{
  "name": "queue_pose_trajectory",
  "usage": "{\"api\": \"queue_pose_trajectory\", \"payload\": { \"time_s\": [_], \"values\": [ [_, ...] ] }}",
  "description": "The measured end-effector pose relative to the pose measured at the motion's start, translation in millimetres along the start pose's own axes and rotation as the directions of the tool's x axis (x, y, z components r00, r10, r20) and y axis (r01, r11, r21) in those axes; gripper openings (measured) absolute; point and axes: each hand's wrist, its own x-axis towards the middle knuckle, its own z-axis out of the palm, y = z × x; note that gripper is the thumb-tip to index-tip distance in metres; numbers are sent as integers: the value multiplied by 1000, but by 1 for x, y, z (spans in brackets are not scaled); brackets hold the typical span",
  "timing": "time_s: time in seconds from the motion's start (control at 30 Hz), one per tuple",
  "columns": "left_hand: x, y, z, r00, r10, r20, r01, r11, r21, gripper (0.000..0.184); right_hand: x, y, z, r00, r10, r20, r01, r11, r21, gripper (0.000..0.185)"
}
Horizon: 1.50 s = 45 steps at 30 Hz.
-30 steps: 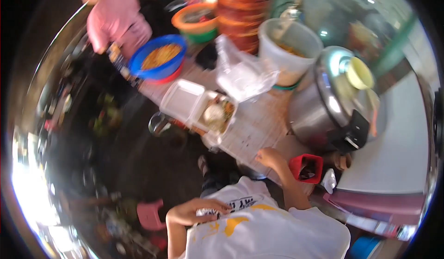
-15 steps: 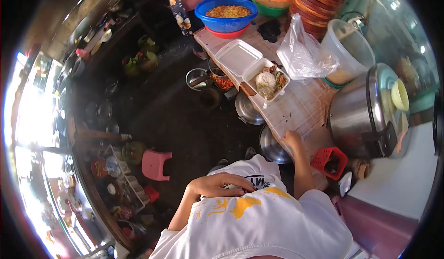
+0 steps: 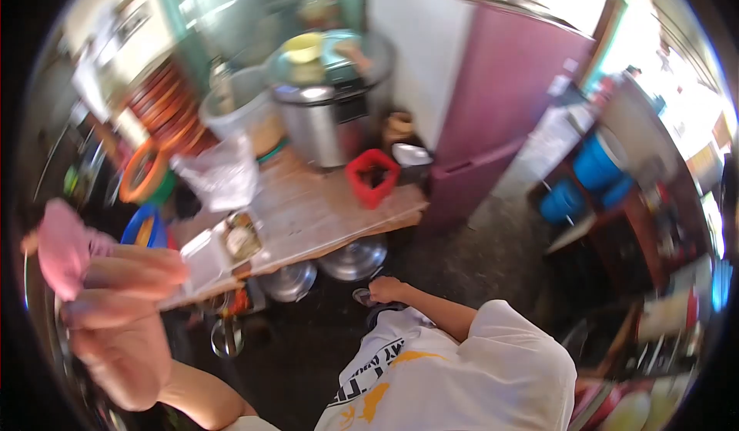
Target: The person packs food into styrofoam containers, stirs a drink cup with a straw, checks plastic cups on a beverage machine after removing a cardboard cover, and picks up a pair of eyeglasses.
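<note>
My left hand (image 3: 127, 323) is raised large and blurred at the lower left, close to the camera; its fingers are bent and whether they hold anything is unclear. Low in front of my shirt, my right hand (image 3: 387, 289) hangs beyond the table's front edge, its fingers curled. On the wooden table (image 3: 308, 219) an open white foam box (image 3: 204, 258) holds rice and other food (image 3: 242, 240). Behind it sits a clear plastic bag (image 3: 223, 177). A red holder (image 3: 372, 178) stands near the table's right end.
A large steel cooker (image 3: 319, 123) with a yellow bowl (image 3: 303, 48) on top stands at the back. Beside it are a white bucket (image 3: 239, 108) and a purple refrigerator (image 3: 500, 92). Steel pots (image 3: 352, 259) sit below the table. A person in pink (image 3: 61, 250) is at the left.
The view has swung to the right, bringing in the refrigerator and blue tubs. My left hand has left my shirt front and risen; my right hand has moved away from the table edge.
</note>
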Motion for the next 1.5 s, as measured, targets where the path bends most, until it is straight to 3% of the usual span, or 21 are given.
{"api": "queue_pose_trajectory", "payload": {
  "time_s": [0.07, 0.17, 0.27, 0.33, 0.4, 0.43, 0.53, 0.57, 0.67, 0.8, 1.0, 1.07, 1.1, 1.17, 1.27, 1.37, 1.43, 1.47, 1.5],
  "values": [
    [31, 15, 14, 991, 27, 130, 9, 962, -273, 29, -47, 35, 16, 976, 206, -62, -202, 977, 69, 31],
    [52, 16, 47, 919, 212, 333, -81, 927, -367, 19, -128, 77, 37, 872, 489, -21, -480, 862, 161, 31],
    [66, 26, 81, 798, 356, 487, -149, 899, -413, 12, -185, 126, 90, 761, 648, -33, -621, 743, 248, 32],
    [67, 39, 108, 825, 266, 499, -36, 906, -423, 11, -207, 143, 120, 704, 710, -1, -681, 676, 280, 35],
    [69, 51, 118, 821, 183, 541, -7, 950, -311, 16, -224, 151, 142, 666, 745, 34, -719, 628, 298, 36],
    [73, 59, 119, 804, 148, 576, -43, 981, -191, 21, -228, 151, 144, 690, 719, 77, -700, 637, 322, 32],
    [87, 65, 144, 770, 154, 619, -67, 985, -162, 37, -221, 169, 174, 806, 591, 32, -559, 742, 371, 31],
    [91, 66, 151, 753, 163, 637, -58, 981, -183, 38, -220, 177, 181, 903, 428, -51, -395, 870, 295, 30],
    [102, 70, 176, 731, 178, 659, -38, 974, -221, 40, -230, 187, 186, 915, 399, -54, -369, 885, 284, 29],
    [109, 72, 224, 747, 225, 625, -36, 953, -300, 38, -269, 204, 185, 810, 586, 11, -487, 663, 569, 27],
    [125, 72, 317, 717, 436, 544, -197, 875, -442, 24, -305, 270, 199, 761, 589, 273, -637, 598, 485, 26],
    [118, 74, 354, 792, 366, 490, -216, 917, -336, 12, -340, 261, 184, 753, 652, 89, -477, 448, 756, 27],
    [115, 75, 373, 825, 329, 460, -216, 935, -282, 9, -343, 269, 186, 743, 666, 63, -463, 445, 766, 27],
    [115, 67, 409, 795, 418, 439, -382, 908, -172, 13, -349, 286, 194, 725, 688, 32, -453, 442, 774, 27],
    [117, 68, 473, 676, 617, 403, -635, 765, -107, 19, -363, 305, 211, 704, 706, 82, -499, 409, 764, 27],
    [115, 76, 519, 577, 713, 398, -715, 676, -175, 21, -380, 319, 229, 683, 718, 134, -533, 363, 764, 27],
    [112, 81, 543, 543, 751, 375, -745, 637, -197, 22, -393, 325, 236, 667, 727, 163, -548, 330, 769, 27],
    [111, 82, 553, 530, 767, 361, -756, 620, -208, 23, -410, 303, 199, 659, 731, 179, -555, 312, 771, 27],
    [112, 83, 562, 520, 780, 348, -766, 606, -214, 23, -410, 311, 219, 653, 732, 192, -554, 289, 781, 27]
  ]
}}
